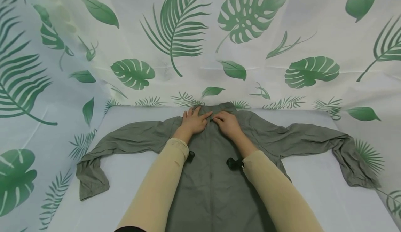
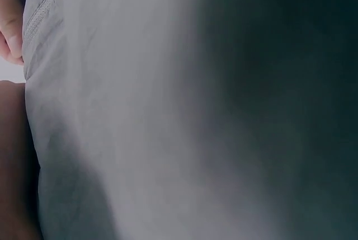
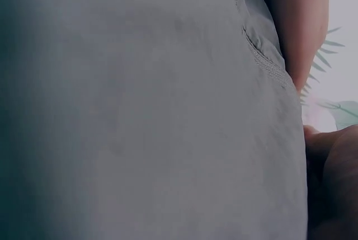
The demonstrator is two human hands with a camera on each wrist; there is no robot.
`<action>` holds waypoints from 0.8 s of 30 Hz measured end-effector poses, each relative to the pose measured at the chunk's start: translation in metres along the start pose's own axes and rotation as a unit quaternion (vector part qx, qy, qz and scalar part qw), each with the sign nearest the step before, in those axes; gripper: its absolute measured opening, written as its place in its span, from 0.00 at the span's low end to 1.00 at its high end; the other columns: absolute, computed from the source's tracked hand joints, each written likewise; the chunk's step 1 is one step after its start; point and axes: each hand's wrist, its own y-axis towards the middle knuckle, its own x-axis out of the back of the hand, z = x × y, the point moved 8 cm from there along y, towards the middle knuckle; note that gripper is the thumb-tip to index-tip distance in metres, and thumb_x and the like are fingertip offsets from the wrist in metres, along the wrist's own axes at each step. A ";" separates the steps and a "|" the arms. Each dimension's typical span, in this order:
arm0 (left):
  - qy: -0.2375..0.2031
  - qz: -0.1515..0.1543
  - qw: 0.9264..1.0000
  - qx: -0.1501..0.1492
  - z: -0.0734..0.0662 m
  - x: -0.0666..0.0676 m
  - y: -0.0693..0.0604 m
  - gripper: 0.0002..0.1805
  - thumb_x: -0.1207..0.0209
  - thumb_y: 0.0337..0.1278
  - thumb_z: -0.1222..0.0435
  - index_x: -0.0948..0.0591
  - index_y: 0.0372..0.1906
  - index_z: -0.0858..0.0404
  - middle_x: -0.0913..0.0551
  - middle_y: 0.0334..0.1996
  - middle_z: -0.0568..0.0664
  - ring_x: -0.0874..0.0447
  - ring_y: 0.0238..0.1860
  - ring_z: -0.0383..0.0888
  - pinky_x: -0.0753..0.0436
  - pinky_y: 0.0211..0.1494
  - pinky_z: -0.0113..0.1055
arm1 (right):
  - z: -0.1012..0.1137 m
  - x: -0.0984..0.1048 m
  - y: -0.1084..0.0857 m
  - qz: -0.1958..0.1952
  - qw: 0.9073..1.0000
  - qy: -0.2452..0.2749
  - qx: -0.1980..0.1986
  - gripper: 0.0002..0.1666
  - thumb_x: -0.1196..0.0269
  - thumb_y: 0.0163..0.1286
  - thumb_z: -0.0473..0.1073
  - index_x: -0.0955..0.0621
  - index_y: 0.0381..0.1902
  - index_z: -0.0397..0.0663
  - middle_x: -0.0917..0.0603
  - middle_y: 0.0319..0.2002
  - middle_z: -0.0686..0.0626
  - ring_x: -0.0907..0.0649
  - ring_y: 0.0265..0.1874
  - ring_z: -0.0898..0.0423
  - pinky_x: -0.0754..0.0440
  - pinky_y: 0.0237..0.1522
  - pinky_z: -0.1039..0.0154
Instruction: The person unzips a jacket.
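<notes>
A grey-green long-sleeved jacket [image 1: 195, 190] lies spread out front up, its closed front seam running down the middle. My left hand [image 1: 193, 122] rests on it just below the collar [image 1: 223, 107], fingers extended, the index finger pointing toward the seam. Opposite, my right hand [image 1: 228, 123] has curled fingers and pinches a small dark zipper pull [image 1: 211, 120] at the top of the seam. The fingertips of both hands are close together. Jacket fabric [image 2: 112, 111] fills most of the left wrist view and also the fabric [image 3: 168, 111] in the right wrist view, hiding most of each hand.
The jacket lies on a white tabletop [image 1: 131, 176]. Its left-side sleeve [image 1: 94, 179] and right-side sleeve [image 1: 351, 162] bend down near the table's side edges. A white curtain [image 1: 194, 64] with green leaf prints hangs behind and on both sides.
</notes>
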 end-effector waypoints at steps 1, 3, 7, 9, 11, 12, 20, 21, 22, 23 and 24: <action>-0.001 0.000 1.000 0.000 0.000 0.000 0.000 0.25 0.69 0.80 0.48 0.47 0.75 0.26 0.58 0.81 0.48 0.64 0.81 0.59 0.57 0.83 0.61 | 0.001 0.000 -0.001 0.004 1.000 0.002 0.000 0.12 0.38 0.72 0.44 0.12 0.46 0.45 0.13 0.47 0.45 0.16 0.51 0.45 0.17 0.58 0.48; -0.002 0.000 1.000 -0.001 0.000 0.000 0.000 0.25 0.69 0.80 0.48 0.47 0.75 0.26 0.58 0.81 0.48 0.63 0.80 0.59 0.57 0.83 0.60 | 0.002 0.001 -0.001 0.012 1.000 0.001 0.000 0.13 0.38 0.73 0.45 0.12 0.46 0.46 0.13 0.47 0.45 0.16 0.51 0.45 0.17 0.58 0.48; -0.006 0.002 1.000 -0.001 0.000 0.001 -0.001 0.25 0.70 0.80 0.48 0.47 0.75 0.26 0.58 0.81 0.48 0.64 0.81 0.59 0.57 0.83 0.61 | 0.004 0.000 -0.003 0.028 1.000 -0.003 0.004 0.13 0.39 0.73 0.46 0.12 0.46 0.47 0.13 0.48 0.46 0.16 0.51 0.46 0.16 0.57 0.49; -0.007 0.004 1.000 0.000 0.000 0.000 0.000 0.25 0.69 0.80 0.48 0.47 0.75 0.25 0.59 0.81 0.48 0.64 0.81 0.59 0.57 0.83 0.61 | 0.005 -0.001 -0.005 0.038 0.999 -0.001 0.009 0.13 0.39 0.73 0.47 0.12 0.46 0.48 0.13 0.48 0.46 0.16 0.50 0.46 0.16 0.56 0.49; -0.009 0.006 1.000 0.000 0.000 0.000 0.000 0.25 0.69 0.80 0.49 0.48 0.75 0.25 0.59 0.81 0.47 0.65 0.81 0.59 0.58 0.83 0.61 | 0.008 0.000 -0.008 0.045 0.999 0.003 0.015 0.12 0.39 0.73 0.46 0.12 0.45 0.48 0.13 0.48 0.46 0.15 0.50 0.47 0.15 0.55 0.49; -0.011 0.007 1.000 0.001 0.000 0.000 0.001 0.25 0.69 0.80 0.49 0.48 0.75 0.25 0.59 0.81 0.47 0.65 0.81 0.59 0.59 0.83 0.61 | 0.009 0.000 -0.009 0.048 0.999 0.005 0.018 0.12 0.38 0.73 0.46 0.12 0.45 0.48 0.13 0.48 0.46 0.15 0.50 0.47 0.15 0.54 0.49; -0.016 0.012 1.000 0.003 0.003 -0.006 0.006 0.26 0.69 0.79 0.49 0.49 0.75 0.24 0.61 0.81 0.47 0.68 0.81 0.59 0.61 0.83 0.62 | 0.016 0.001 -0.023 0.052 0.998 0.015 0.041 0.10 0.38 0.73 0.45 0.12 0.43 0.50 0.13 0.46 0.47 0.15 0.48 0.48 0.14 0.52 0.50; -0.015 0.011 1.000 0.001 0.003 -0.006 0.006 0.26 0.69 0.79 0.49 0.50 0.75 0.24 0.61 0.81 0.47 0.68 0.81 0.59 0.61 0.83 0.62 | 0.016 0.002 -0.024 0.052 0.998 0.018 0.041 0.10 0.38 0.73 0.45 0.12 0.43 0.50 0.13 0.46 0.47 0.15 0.47 0.48 0.14 0.52 0.50; -0.014 0.009 1.000 -0.001 0.003 -0.005 0.006 0.26 0.69 0.79 0.49 0.50 0.75 0.24 0.61 0.81 0.47 0.67 0.81 0.59 0.61 0.82 0.62 | 0.016 0.002 -0.026 0.052 0.998 0.021 0.040 0.10 0.38 0.73 0.45 0.12 0.43 0.51 0.13 0.46 0.47 0.15 0.48 0.48 0.14 0.52 0.50; -0.013 0.006 1.000 -0.003 0.002 -0.005 0.005 0.26 0.69 0.79 0.49 0.50 0.75 0.25 0.61 0.81 0.47 0.67 0.81 0.59 0.61 0.82 0.62 | 0.015 0.002 -0.027 0.053 0.998 0.021 0.041 0.10 0.38 0.73 0.45 0.12 0.43 0.51 0.12 0.46 0.47 0.15 0.48 0.48 0.14 0.52 0.50; -0.012 0.002 1.000 -0.004 0.001 -0.003 0.003 0.26 0.69 0.79 0.49 0.49 0.75 0.25 0.60 0.81 0.47 0.66 0.81 0.59 0.60 0.82 0.62 | 0.014 0.001 -0.028 0.054 0.998 0.022 0.038 0.10 0.38 0.73 0.45 0.12 0.43 0.51 0.12 0.46 0.47 0.15 0.48 0.48 0.14 0.53 0.50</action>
